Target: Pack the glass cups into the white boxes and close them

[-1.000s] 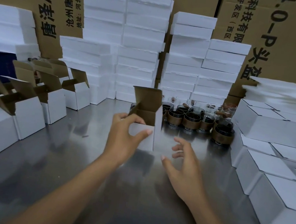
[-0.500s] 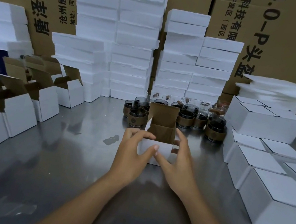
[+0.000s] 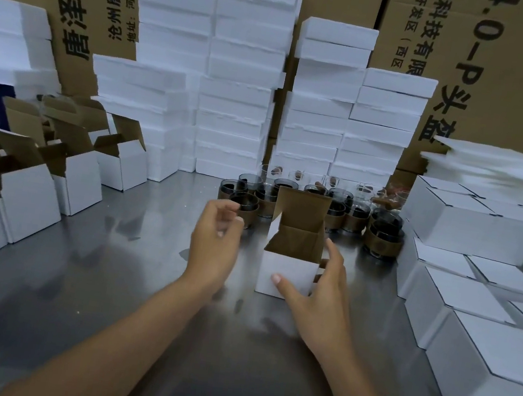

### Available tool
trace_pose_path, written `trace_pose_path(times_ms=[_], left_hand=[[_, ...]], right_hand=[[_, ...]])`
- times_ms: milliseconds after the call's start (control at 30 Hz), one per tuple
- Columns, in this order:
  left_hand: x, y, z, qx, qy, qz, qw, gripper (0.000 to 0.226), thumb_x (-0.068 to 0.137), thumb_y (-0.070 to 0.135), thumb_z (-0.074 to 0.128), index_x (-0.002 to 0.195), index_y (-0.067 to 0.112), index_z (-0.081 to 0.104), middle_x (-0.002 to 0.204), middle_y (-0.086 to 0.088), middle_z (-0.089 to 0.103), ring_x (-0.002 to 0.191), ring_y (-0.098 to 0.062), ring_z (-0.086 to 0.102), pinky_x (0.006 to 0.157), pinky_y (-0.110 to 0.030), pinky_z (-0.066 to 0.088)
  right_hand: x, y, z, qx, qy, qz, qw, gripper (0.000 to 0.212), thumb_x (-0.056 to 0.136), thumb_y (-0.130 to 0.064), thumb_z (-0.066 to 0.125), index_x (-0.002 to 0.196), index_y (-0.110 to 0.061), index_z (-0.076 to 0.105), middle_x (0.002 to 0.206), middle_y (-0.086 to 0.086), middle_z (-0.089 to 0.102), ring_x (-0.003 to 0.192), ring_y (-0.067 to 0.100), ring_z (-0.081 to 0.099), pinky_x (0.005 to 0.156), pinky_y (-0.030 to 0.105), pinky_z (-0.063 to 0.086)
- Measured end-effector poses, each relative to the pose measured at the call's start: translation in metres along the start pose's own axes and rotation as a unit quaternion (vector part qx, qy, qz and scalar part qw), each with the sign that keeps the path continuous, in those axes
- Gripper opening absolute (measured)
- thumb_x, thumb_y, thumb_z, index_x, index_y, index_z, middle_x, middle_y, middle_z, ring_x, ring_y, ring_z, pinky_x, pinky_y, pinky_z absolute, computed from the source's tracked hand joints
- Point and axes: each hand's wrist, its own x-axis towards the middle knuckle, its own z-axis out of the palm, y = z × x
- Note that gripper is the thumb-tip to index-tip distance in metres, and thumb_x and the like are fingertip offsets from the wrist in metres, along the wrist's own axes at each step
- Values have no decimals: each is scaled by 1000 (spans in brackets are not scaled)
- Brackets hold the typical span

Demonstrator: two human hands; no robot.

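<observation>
Hands work apart at the middle of a shiny metal desk (image 3: pixel 125 282). Right hand (image 3: pixel 317 294) grips an open white box (image 3: pixel 286 274), thumb on its front face and fingers round its side at 3 o'clock. The brown lid flap (image 3: pixel 302 209) stands upright at the box's 12 o'clock edge. Left hand (image 3: pixel 216 242), blurred, hangs at 9 o'clock of the box, fingers loosely curled and holding nothing, close to the nearest glass cup (image 3: pixel 245 204).

More glass cups (image 3: pixel 340 206) with brown bands cluster at 12 o'clock behind the box. Closed boxes (image 3: pixel 473 226) are stacked at 3 o'clock, open empty boxes (image 3: pixel 29 197) at 9 o'clock.

The step appears to be fetching 1 cup for this box. To do it well, the left hand should likely take the nearest cup by its banded body, lift it clear of its neighbours, and lower it upright and centred. Meanwhile the right hand should steady the box against sliding on the slick desk.
</observation>
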Motion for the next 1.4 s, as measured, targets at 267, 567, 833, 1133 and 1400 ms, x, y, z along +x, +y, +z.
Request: trace_pose_path(times_ms=[267,567,833,1133,1400], left_hand=[[60,-30,-3,302,-137,-9,943,57,92,15,54,142,30,33,123,-9,31,90,-23,53,86,-33,47],[77,-42,-1,361,-168,-17,917,32,91,22,58,121,28,47,138,-15,27,123,-32,40,98,-34,36],[62,-37,-10,258,-148,7,955,23,85,18,68,74,22,48,89,-3,58,77,-18,50,57,-17,32],[9,-9,-27,74,-55,-44,995,52,76,27,77,113,35,42,89,15,52,80,-3,55,67,-15,40],[-42,20,-31,-20,-96,-24,995,52,74,31,76,120,28,51,112,9,58,103,-8,56,73,-11,42]], right_hand=[[0,0,-5,16,-21,6,1000,95,72,-35,79,146,-30,19,137,-7,39,120,13,47,99,40,44],[2,0,-5,4,-29,11,1000,96,74,-41,77,147,-30,15,144,-7,34,126,14,43,102,42,42],[0,-1,-4,-12,-35,22,999,98,73,-41,77,147,-30,14,143,-6,34,124,15,45,102,41,43],[-6,4,-4,-46,-40,31,998,98,76,-26,77,148,-27,11,140,1,37,122,21,47,99,42,45],[-20,-3,-13,-54,48,3,997,100,73,-29,79,148,-26,13,143,-2,28,133,16,31,110,36,33]])
